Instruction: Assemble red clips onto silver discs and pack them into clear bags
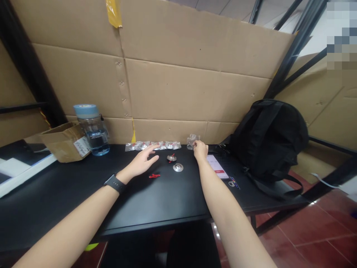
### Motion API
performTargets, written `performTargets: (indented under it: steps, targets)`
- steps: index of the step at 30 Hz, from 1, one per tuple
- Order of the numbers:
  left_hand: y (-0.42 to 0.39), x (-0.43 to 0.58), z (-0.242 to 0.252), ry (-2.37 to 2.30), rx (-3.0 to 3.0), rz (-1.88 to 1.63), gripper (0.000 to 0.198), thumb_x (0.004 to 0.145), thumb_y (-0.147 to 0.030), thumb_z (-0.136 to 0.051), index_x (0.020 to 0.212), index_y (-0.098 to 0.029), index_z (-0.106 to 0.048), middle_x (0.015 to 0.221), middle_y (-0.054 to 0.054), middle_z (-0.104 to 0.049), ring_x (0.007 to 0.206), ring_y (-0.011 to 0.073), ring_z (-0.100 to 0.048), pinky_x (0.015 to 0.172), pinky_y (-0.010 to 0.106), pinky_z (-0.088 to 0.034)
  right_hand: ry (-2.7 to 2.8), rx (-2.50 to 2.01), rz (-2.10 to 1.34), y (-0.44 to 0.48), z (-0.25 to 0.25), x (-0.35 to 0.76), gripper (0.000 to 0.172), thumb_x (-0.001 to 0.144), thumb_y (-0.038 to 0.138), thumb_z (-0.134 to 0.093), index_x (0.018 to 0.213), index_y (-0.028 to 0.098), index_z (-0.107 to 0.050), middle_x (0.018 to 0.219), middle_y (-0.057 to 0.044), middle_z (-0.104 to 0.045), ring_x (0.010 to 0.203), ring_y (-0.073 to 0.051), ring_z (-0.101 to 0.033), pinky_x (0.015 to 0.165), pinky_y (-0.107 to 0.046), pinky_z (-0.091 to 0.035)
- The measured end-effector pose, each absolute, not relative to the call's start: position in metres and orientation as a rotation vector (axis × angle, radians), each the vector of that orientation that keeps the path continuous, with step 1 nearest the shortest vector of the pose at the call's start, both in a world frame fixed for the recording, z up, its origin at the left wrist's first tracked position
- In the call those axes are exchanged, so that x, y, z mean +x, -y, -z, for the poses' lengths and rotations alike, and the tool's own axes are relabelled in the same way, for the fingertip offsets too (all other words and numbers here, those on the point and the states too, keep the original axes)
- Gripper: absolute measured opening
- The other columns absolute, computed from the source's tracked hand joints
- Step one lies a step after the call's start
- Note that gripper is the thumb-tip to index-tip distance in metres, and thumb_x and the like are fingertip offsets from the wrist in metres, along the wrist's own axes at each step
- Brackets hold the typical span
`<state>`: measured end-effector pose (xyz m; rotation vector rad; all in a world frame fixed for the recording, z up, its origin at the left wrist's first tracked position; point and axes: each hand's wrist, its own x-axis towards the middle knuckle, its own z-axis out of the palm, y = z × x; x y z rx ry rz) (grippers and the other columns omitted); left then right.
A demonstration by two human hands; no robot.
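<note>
My right hand [200,150] is closed on a clear plastic bag [192,139] near the cardboard wall. The bag looks crumpled, and I cannot make out anything inside. My left hand [141,162] is open above the black table, with fingers stretched toward a row of clear packets [167,145] holding shiny round pieces and bits of red. Between my hands lie a small domed metal disc with red cord [171,158], like a finger cymbal, and a bare metal disc [178,167] with a hole in its middle. A loose red cord [154,175] rests closer to me.
A phone [219,167] lies beside my right forearm, with a keyring [232,183] beyond it. A black backpack [270,141] stands on the right. To the left are a water bottle [96,132] and an open cardboard box [65,145]. A cardboard wall [181,89] closes the back.
</note>
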<state>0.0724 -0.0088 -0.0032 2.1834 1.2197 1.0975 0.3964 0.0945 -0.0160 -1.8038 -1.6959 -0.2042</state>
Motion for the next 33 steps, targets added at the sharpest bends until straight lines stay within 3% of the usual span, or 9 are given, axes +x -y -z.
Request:
performTargets:
  steps: [6, 12, 18, 20, 23, 28, 33]
  targets:
    - [0.007, 0.071, 0.004, -1.212, 2.238, -1.120, 0.057, 0.096, -0.051, -0.055, 0.148, -0.027, -0.050, 0.155, 0.012, -0.049, 0.123, 0.0302, -0.064, 0.101, 0.048, -0.055, 1.799, -1.858, 0.062, -0.093, 0.017, 0.389, 0.029, 0.085, 0.015, -0.056, 0.102, 0.025, -0.077, 0.107, -0.008, -0.077, 0.109, -0.024, -0.063, 0.103, -0.042, -0.024]
    - [0.006, 0.070, 0.006, -1.210, 2.260, -1.139, 0.056, 0.096, -0.050, -0.056, 0.146, -0.026, -0.052, 0.153, 0.011, -0.051, 0.120, 0.0287, -0.066, 0.103, 0.046, -0.055, 1.918, -1.913, 0.038, -0.093, 0.018, 0.385, 0.028, 0.082, 0.024, -0.060, 0.104, 0.025, -0.077, 0.117, -0.011, -0.074, 0.113, -0.029, -0.062, 0.105, -0.051, -0.025]
    - [0.007, 0.069, 0.005, -1.216, 2.291, -1.130, 0.054, 0.097, -0.048, -0.055, 0.146, -0.027, -0.052, 0.151, 0.011, -0.053, 0.119, 0.0278, -0.066, 0.102, 0.045, -0.055, 1.919, -1.824, 0.058, -0.093, 0.016, 0.385, 0.031, 0.081, 0.017, -0.059, 0.106, 0.024, -0.076, 0.117, -0.009, -0.074, 0.111, -0.027, -0.064, 0.109, -0.053, -0.027]
    - [0.007, 0.069, 0.004, -1.218, 2.303, -1.118, 0.054, 0.097, -0.048, -0.055, 0.146, -0.026, -0.052, 0.150, 0.011, -0.053, 0.118, 0.0276, -0.067, 0.103, 0.045, -0.054, 1.916, -1.657, 0.050, -0.092, 0.013, 0.382, 0.029, 0.081, 0.015, -0.058, 0.103, 0.022, -0.076, 0.116, -0.008, -0.074, 0.109, -0.024, -0.064, 0.104, -0.043, -0.036]
    - [0.008, 0.070, 0.003, -1.218, 2.320, -1.107, 0.052, 0.097, -0.047, -0.055, 0.144, -0.026, -0.053, 0.149, 0.011, -0.054, 0.117, 0.0269, -0.066, 0.104, 0.045, -0.053, 2.062, -1.355, -0.145, -0.089, 0.009, 0.371, 0.023, 0.081, 0.016, -0.061, 0.097, 0.019, -0.077, 0.103, -0.007, -0.076, 0.091, -0.019, -0.066, 0.087, -0.030, -0.046]
    - [0.008, 0.070, 0.005, -1.210, 2.353, -1.081, 0.048, 0.096, -0.045, -0.056, 0.140, -0.026, -0.057, 0.145, 0.009, -0.057, 0.118, 0.0265, -0.065, 0.107, 0.045, -0.051, 2.276, -1.110, -0.542, -0.077, 0.012, 0.349, 0.019, 0.082, 0.022, -0.067, 0.096, 0.017, -0.078, 0.087, -0.003, -0.077, 0.072, -0.014, -0.065, 0.072, -0.024, -0.047]
    - [0.009, 0.069, 0.003, -1.212, 2.379, -1.063, 0.046, 0.095, -0.045, -0.056, 0.136, -0.025, -0.061, 0.140, 0.010, -0.061, 0.117, 0.0271, -0.065, 0.104, 0.044, -0.052, 2.231, -1.130, -0.566, -0.068, 0.014, 0.340, 0.012, 0.084, 0.023, -0.068, 0.089, 0.016, -0.076, 0.083, -0.003, -0.075, 0.070, -0.013, -0.065, 0.070, -0.023, -0.046]
